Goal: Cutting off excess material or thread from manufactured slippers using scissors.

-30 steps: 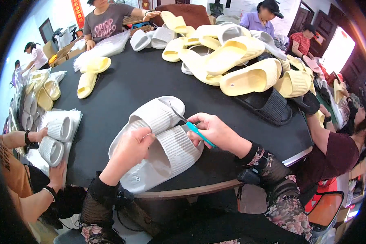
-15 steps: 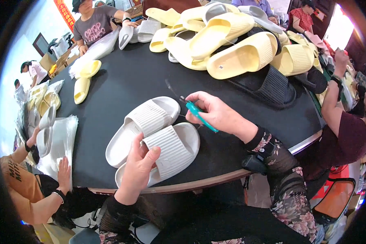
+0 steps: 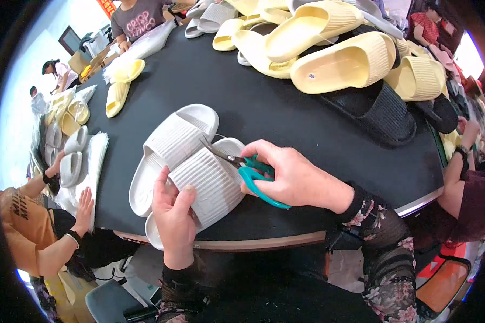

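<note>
Two light grey slide slippers lie side by side in front of me, the left one [image 3: 172, 142] tilted a little toward the other, the right one [image 3: 210, 188] nearer. My left hand [image 3: 175, 218] grips the near slipper by the edge of its ribbed strap, thumb on top and fingers in the gap between the pair. My right hand [image 3: 302, 177] holds scissors [image 3: 256, 185] with teal handles, fingers in the loops. Their blades reach over the near slipper's toe end to the gap between the straps. A thin clear strand shows near the blades.
Yellow slippers [image 3: 339, 64] pile up at the back right, with a black slipper [image 3: 372, 116] below. A yellow pair [image 3: 117, 97] lies far left. At left, a co-worker's hand [image 3: 83, 212] rests near clear plastic bags [image 3: 94, 161]. The dark table's front edge [image 3: 264, 242] curves before me.
The scissors have come from beside the pair, pointing up and away, to between the straps. My left hand keeps its grip on the near slipper. The whole view has shifted.
</note>
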A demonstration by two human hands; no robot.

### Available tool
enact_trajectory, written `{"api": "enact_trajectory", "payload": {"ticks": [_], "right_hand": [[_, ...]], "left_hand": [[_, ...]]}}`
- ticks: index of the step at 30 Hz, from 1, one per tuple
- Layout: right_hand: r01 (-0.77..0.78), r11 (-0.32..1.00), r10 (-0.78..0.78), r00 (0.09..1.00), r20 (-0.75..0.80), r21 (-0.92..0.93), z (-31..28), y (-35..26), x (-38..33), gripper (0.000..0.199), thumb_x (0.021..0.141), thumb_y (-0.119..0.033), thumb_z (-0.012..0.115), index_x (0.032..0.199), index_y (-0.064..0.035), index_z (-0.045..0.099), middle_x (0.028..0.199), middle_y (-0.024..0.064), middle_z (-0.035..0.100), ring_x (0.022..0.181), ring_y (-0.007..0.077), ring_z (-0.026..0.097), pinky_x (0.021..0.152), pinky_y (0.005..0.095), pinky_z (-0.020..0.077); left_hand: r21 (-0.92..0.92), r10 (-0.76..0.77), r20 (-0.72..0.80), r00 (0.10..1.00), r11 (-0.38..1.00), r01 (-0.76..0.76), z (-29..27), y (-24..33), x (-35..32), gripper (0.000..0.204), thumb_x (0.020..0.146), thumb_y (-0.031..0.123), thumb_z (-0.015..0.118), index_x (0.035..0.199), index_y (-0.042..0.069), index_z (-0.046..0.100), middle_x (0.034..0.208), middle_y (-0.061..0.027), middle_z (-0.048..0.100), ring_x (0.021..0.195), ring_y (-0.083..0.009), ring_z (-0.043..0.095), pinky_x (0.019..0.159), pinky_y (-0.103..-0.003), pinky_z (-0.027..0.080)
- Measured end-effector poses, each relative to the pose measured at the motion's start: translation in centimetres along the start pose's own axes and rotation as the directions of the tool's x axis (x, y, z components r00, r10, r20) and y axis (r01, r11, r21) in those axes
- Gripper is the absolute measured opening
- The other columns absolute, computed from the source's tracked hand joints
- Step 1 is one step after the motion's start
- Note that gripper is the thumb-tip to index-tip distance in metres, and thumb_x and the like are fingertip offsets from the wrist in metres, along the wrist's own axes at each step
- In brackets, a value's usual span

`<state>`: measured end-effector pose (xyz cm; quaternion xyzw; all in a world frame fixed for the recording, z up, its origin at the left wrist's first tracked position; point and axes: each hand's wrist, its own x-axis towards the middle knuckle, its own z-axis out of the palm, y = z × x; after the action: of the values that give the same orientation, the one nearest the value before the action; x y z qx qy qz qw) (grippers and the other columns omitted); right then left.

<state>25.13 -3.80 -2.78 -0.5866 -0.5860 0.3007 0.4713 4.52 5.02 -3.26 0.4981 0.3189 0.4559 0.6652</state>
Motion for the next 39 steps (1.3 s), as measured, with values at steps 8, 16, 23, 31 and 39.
{"api": "enact_trajectory", "payload": {"ticks": [8, 16, 23, 31, 39], "right_hand": [[-0.016, 1.000, 0.016, 0.993, 0.113, -0.002, 0.2, -1.8, -0.5, 0.037, 0.077, -0.016, 0.067, 0.107, -0.0021, 0.050, 0.078, 0.0173, 0.063, 0.069, 0.0269, 0.064, 0.064, 0.0356, 0.0495], [0.013, 0.998, -0.002, 0.987, 0.161, -0.067, 0.3, -1.7, -0.5, 0.038, 0.078, -0.016, 0.066, 0.109, -0.0025, 0.049, 0.082, 0.0183, 0.061, 0.073, 0.0291, 0.064, 0.065, 0.0366, 0.0494], [0.012, 0.998, -0.001, 0.984, 0.180, -0.065, 0.9, -1.0, -0.4, 0.037, 0.078, -0.015, 0.064, 0.109, -0.0015, 0.048, 0.082, 0.0203, 0.061, 0.075, 0.0326, 0.064, 0.066, 0.0380, 0.0498], [-0.049, 0.995, 0.060, 0.988, 0.144, -0.082, 0.7, -0.7, -0.2, 0.039, 0.078, -0.010, 0.066, 0.112, -0.0017, 0.047, 0.082, 0.0108, 0.063, 0.073, 0.0179, 0.062, 0.065, 0.0293, 0.0487], [-0.023, 1.000, 0.023, 0.992, 0.123, -0.006, 0.8, -0.8, 0.0, 0.034, 0.079, -0.013, 0.062, 0.108, -0.0014, 0.047, 0.079, 0.0197, 0.061, 0.073, 0.0328, 0.065, 0.065, 0.0380, 0.0501]], "left_hand": [[0.118, 0.364, -0.150, 0.919, 0.930, -0.349, -0.8, 1.2, -1.3, 0.061, 0.081, -0.008, 0.050, 0.136, -0.009, 0.023, 0.125, -0.0258, 0.048, 0.114, -0.0261, 0.051, 0.099, -0.036, 0.038], [0.104, 0.372, -0.194, 0.908, 0.928, -0.358, -1.2, 1.3, -1.2, 0.059, 0.081, -0.009, 0.050, 0.135, -0.009, 0.025, 0.124, -0.0248, 0.049, 0.114, -0.0252, 0.051, 0.098, -0.035, 0.038], [0.114, 0.315, -0.171, 0.934, 0.947, -0.299, -0.7, -0.2, -1.4, 0.063, 0.080, -0.009, 0.050, 0.138, -0.004, 0.023, 0.127, -0.0260, 0.046, 0.114, -0.0250, 0.051, 0.098, -0.034, 0.038], [0.179, 0.330, -0.084, 0.940, 0.933, -0.312, 0.2, -1.3, -1.6, 0.066, 0.079, -0.009, 0.049, 0.138, -0.004, 0.020, 0.127, -0.0264, 0.046, 0.109, -0.0230, 0.053, 0.085, -0.028, 0.044], [0.192, 0.323, -0.097, 0.942, 0.934, -0.300, 0.4, -1.2, -1.6, 0.067, 0.079, -0.007, 0.049, 0.139, -0.005, 0.019, 0.125, -0.0265, 0.047, 0.108, -0.0235, 0.053, 0.083, -0.027, 0.045]]}}
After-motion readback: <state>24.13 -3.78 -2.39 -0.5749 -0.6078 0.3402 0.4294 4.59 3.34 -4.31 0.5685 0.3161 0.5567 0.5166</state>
